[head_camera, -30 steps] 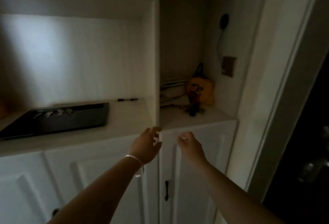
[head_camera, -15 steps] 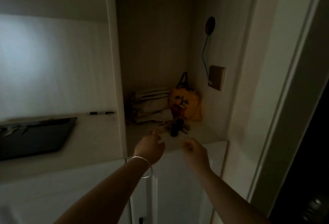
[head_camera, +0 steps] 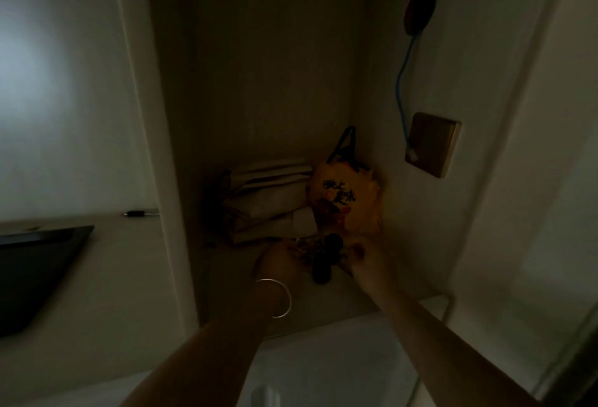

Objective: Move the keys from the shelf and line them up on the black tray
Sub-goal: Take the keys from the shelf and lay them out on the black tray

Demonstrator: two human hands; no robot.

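Dim light, view blurred. Both arms reach forward into the narrow right-hand alcove of a white shelf unit [head_camera: 168, 147]. Left hand [head_camera: 275, 262], silver bangle [head_camera: 278, 298] on its wrist, sits at the 9 o'clock side of the bunch of keys [head_camera: 318, 252]; right hand [head_camera: 365, 261] sits at the 3 o'clock side. Both hands meet the bunch at their fingertips, but the blur and the dark hide the fingers, so I cannot tell whether either hand is closed on anything or merely touching. The keys lie on the alcove shelf [head_camera: 339, 296], a tangle of small pieces with a dark oblong fob [head_camera: 322, 269] trailing out toward 6 o'clock, between the two wrists. Just behind the keys, at 12 o'clock, an orange bag [head_camera: 344, 202] with dark lettering and a black handle stands in the back right corner. To its 9 o'clock, a stack of folded pale cloth or paper [head_camera: 268, 202], touching the bag. On the right alcove wall: a wooden square plate [head_camera: 432, 144], a blue cord [head_camera: 403, 89] running up from it to a dark round disc [head_camera: 419, 11]. Far off at 9 o'clock, in the wider left bay, the black tray [head_camera: 35, 270] rests on the counter, well apart from the keys; its contents are not readable here. A pen [head_camera: 140, 213] lies at the back of that counter, beyond the tray's far corner.
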